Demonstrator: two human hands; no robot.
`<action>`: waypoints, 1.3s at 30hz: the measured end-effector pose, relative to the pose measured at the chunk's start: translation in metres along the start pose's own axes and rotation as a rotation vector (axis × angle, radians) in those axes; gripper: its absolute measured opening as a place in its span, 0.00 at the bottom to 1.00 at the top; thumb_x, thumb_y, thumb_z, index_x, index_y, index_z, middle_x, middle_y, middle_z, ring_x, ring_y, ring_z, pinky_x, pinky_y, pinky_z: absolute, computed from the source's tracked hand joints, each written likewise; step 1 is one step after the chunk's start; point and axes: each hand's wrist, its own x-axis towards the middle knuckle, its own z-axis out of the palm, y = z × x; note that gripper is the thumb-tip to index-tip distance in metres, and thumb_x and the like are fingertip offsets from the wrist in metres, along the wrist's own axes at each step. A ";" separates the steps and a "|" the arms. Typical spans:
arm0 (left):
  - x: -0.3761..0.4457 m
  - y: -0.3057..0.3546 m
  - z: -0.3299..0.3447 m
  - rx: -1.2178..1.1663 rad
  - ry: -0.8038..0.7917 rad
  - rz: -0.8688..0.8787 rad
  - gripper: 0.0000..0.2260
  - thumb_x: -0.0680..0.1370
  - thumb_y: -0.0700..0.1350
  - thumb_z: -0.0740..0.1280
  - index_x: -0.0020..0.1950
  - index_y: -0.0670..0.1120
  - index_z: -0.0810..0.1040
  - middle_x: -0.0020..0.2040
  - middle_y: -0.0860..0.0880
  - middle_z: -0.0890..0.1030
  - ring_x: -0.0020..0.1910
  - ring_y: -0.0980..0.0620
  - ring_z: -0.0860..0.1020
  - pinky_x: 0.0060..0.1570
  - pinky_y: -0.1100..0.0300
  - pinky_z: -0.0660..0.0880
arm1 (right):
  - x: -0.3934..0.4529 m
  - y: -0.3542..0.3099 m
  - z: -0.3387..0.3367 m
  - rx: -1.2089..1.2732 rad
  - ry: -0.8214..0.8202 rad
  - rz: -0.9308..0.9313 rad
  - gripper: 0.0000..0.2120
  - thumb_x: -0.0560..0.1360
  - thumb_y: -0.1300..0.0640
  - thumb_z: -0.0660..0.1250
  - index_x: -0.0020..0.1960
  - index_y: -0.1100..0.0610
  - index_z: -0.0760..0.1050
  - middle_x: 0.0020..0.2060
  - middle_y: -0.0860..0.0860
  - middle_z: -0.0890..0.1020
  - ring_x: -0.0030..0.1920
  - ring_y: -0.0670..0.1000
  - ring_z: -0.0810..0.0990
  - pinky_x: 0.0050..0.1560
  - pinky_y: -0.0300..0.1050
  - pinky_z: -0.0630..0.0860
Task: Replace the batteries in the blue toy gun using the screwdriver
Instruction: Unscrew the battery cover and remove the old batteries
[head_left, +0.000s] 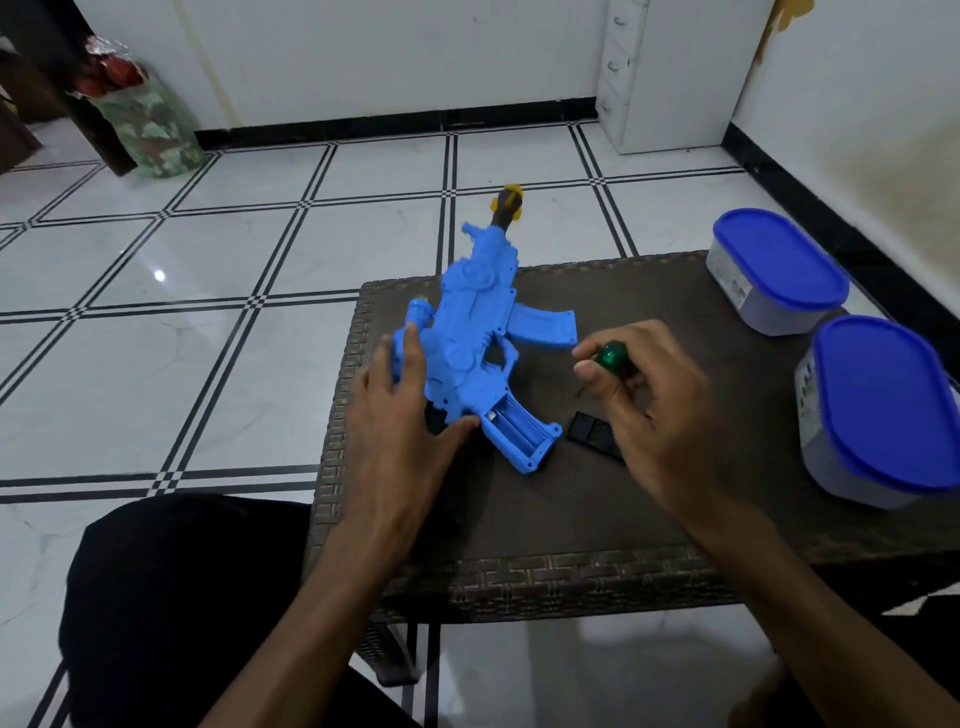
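The blue toy gun lies on the dark woven table, barrel pointing away past the far edge. Its grip faces me with the battery compartment uncovered. My left hand rests on the gun's rear end, fingers fairly straight and the thumb against the base of the grip. My right hand grips a screwdriver with a green handle, held just right of the gun. A small black cover piece lies on the table under that hand.
Two lidded plastic tubs with blue lids stand at the table's right side, one farther and one nearer. The table's left edge runs beside the gun. My dark-clothed knee is at the lower left. Tiled floor surrounds the table.
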 end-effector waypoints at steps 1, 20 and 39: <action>-0.001 0.003 -0.003 0.046 0.040 0.034 0.46 0.69 0.56 0.75 0.79 0.48 0.53 0.76 0.42 0.61 0.71 0.39 0.63 0.66 0.45 0.68 | -0.001 -0.002 -0.001 0.027 0.013 -0.009 0.07 0.79 0.56 0.66 0.51 0.59 0.79 0.46 0.50 0.78 0.44 0.44 0.77 0.44 0.32 0.71; 0.005 -0.005 -0.001 0.030 -0.091 -0.007 0.40 0.71 0.60 0.71 0.78 0.53 0.56 0.78 0.45 0.58 0.74 0.43 0.59 0.71 0.49 0.62 | -0.009 0.008 0.018 0.495 0.060 0.268 0.07 0.74 0.56 0.70 0.50 0.58 0.81 0.42 0.47 0.84 0.43 0.48 0.83 0.48 0.56 0.81; -0.003 -0.021 0.014 -0.044 -0.119 0.205 0.23 0.70 0.62 0.69 0.61 0.53 0.81 0.70 0.46 0.73 0.67 0.44 0.72 0.63 0.47 0.71 | 0.003 0.033 0.046 0.498 -0.211 0.360 0.08 0.82 0.54 0.60 0.51 0.58 0.74 0.46 0.55 0.82 0.50 0.52 0.84 0.50 0.49 0.82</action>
